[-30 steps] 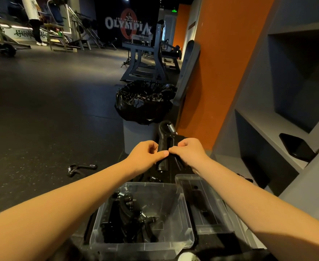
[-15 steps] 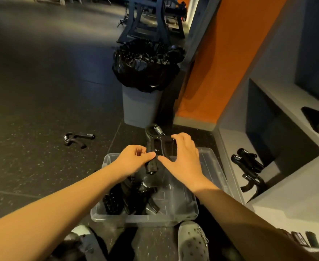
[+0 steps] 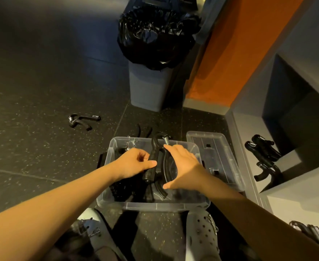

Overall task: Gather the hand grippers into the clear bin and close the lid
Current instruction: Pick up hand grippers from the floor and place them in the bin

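Head view, looking down at a dark speckled floor [image 3: 42, 87]. The clear bin [image 3: 155, 206] stands open between the person's two grey clogs [image 3: 202, 234] and the waste bin [image 3: 147, 87] lined with a black bag. Its lid [image 3: 217, 157] lies flat on the floor, touching the bin's right side. Several black grippers [image 3: 121, 191] already lie inside the bin.

Both hands hold one hand gripper [image 3: 153, 153] over the open bin, its spring end pointing away from the person. The left hand [image 3: 136, 162] has its fingers curled round the left handle. The right hand [image 3: 185, 166] is spread, fingers straight; its forefinger tip lies beside the spring and its thumb tip near the lower end of the right handle.

A loose gripper [image 3: 83, 120] lies on the floor well left of the bin. More lie just beyond the bin's far wall, and a cluster of grippers [image 3: 262, 153] sits on the lowest grey shelf at right.
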